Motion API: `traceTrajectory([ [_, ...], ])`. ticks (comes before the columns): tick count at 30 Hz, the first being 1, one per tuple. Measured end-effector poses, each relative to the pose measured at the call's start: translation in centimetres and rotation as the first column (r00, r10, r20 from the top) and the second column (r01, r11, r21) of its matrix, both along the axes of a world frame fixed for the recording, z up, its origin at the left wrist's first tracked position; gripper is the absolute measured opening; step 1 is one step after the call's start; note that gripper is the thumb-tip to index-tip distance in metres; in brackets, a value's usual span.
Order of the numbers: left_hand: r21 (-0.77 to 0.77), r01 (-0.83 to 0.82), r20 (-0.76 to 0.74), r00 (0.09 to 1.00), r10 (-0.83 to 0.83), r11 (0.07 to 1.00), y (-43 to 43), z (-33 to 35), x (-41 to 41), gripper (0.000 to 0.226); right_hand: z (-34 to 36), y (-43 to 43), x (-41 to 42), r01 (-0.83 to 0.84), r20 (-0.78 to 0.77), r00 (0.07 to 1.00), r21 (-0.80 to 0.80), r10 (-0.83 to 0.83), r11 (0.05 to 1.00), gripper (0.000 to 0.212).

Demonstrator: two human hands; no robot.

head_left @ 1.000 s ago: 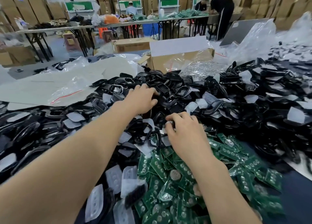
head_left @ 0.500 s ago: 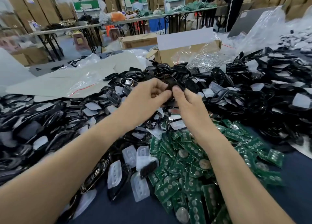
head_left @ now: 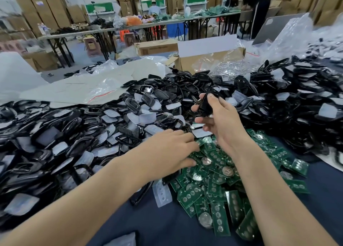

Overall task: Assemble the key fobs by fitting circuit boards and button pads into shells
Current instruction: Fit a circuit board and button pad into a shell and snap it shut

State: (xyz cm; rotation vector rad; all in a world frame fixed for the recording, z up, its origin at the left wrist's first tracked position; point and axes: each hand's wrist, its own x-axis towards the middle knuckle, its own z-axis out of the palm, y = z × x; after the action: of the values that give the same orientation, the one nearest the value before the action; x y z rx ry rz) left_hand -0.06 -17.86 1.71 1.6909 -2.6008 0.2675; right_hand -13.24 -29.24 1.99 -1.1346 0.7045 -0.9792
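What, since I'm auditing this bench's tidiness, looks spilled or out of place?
Nothing looks broken, but parts lie loose: black shells and clear button pads jumbled in one heap, green circuit boards spilled overlapping beside it, one stray button pad at their edge.

cam: head, one wide-angle view | faces: forward and down over table [head_left: 167, 227] | range: close, left hand [head_left: 167, 151] and right hand [head_left: 222, 123] mid-frame | far: room across top of frame

hands [head_left: 168, 151]: two
shells [head_left: 185, 90]: too many to count
boards [head_left: 213, 188]: too many to count
pads [head_left: 146, 118]: lots
people [head_left: 258, 8] far off: three
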Motion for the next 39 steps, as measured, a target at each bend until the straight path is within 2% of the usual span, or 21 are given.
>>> traceTrajectory([
  [4, -0.101, 0.126, 0.099, 0.988, -0.116, 0.987, 0.6, 0.4, -0.3, 0.033, 0.3, -0.1, -0.1, 0.006, -0.001, 1.0, -0.001, -0.006, 1.0, 0.023],
  [10, -0.153, 0.091, 0.115, 0.991, -0.073, 0.984, 2.3, 0.1, 0.7, 0.016, 1.4, 0.4, -0.3, -0.003, 0.048, 0.999, 0.025, 0.002, 1.0, 0.021],
  [12, -0.191, 0.042, 0.007, 0.999, -0.041, 0.981, 3.4, 0.2, 1.4, 0.018, 2.1, 0.7, -0.2, -0.022, 0.059, 0.998, 0.042, 0.02, 0.999, 0.017],
  [13, -0.178, -0.046, -0.143, 0.99, 0.021, 0.983, 4.1, 0.5, 1.6, 0.016, 2.6, 1.0, 0.0, -0.033, 0.063, 0.998, 0.043, 0.03, 0.999, 0.016],
  [14, -0.118, -0.176, -0.337, 0.933, 0.128, 0.977, 4.9, 0.8, 1.8, 0.015, 3.0, 1.4, 0.2, -0.045, 0.064, 0.997, 0.034, 0.043, 0.998, 0.015],
  [15, -0.028, -0.294, -0.547, 0.804, 0.232, 0.955, 5.6, 1.0, 2.1, 0.012, 3.4, 1.8, 0.5, -0.061, 0.061, 0.996, 0.012, 0.06, 0.998, 0.014],
  [16, 0.056, -0.375, -0.729, 0.618, 0.295, 0.925, 6.3, 1.0, 2.4, 0.009, 3.8, 2.4, 0.9, -0.083, 0.053, 0.995, -0.021, 0.084, 0.996, 0.013],
  [17, 0.111, -0.426, -0.851, 0.426, 0.308, 0.898, 7.0, 0.8, 2.7, 0.007, 3.9, 3.2, 1.4, -0.117, 0.038, 0.992, -0.066, 0.12, 0.991, 0.012],
  [18, 0.153, -0.455, -0.918, 0.263, 0.297, 0.877, 7.6, 0.6, 3.1, 0.008, 3.9, 4.1, 2.1, -0.157, 0.011, 0.987, -0.115, 0.159, 0.981, 0.011],
  [20, 0.225, -0.468, -0.963, 0.024, 0.267, 0.855, 8.8, -0.1, 3.8, 0.007, 3.1, 6.0, 3.6, -0.227, -0.062, 0.974, -0.186, 0.219, 0.956, 0.008],
  [23, 0.29, -0.453, -0.954, -0.208, 0.216, 0.843, 9.9, -1.6, 4.6, 0.007, 1.1, 8.2, 5.8, -0.287, -0.152, 0.954, -0.199, 0.26, 0.937, 0.009],
  [25, 0.283, -0.445, -0.94, -0.303, 0.155, 0.85, 10.1, -2.4, 5.2, 0.012, -0.1, 8.9, 6.7, -0.321, -0.185, 0.94, -0.197, 0.286, 0.926, 0.01],
  [32, 0.263, -0.448, -0.853, -0.522, -0.011, 0.854, 10.0, -2.6, 6.8, 0.024, -1.4, 8.9, 7.5, -0.409, -0.282, 0.895, -0.204, 0.346, 0.889, 0.015],
  [39, 0.271, -0.453, -0.828, -0.56, -0.035, 0.849, 10.0, -2.7, 6.7, 0.026, -1.8, 9.2, 8.0, -0.422, -0.291, 0.886, -0.175, 0.362, 0.89, 0.03],
])
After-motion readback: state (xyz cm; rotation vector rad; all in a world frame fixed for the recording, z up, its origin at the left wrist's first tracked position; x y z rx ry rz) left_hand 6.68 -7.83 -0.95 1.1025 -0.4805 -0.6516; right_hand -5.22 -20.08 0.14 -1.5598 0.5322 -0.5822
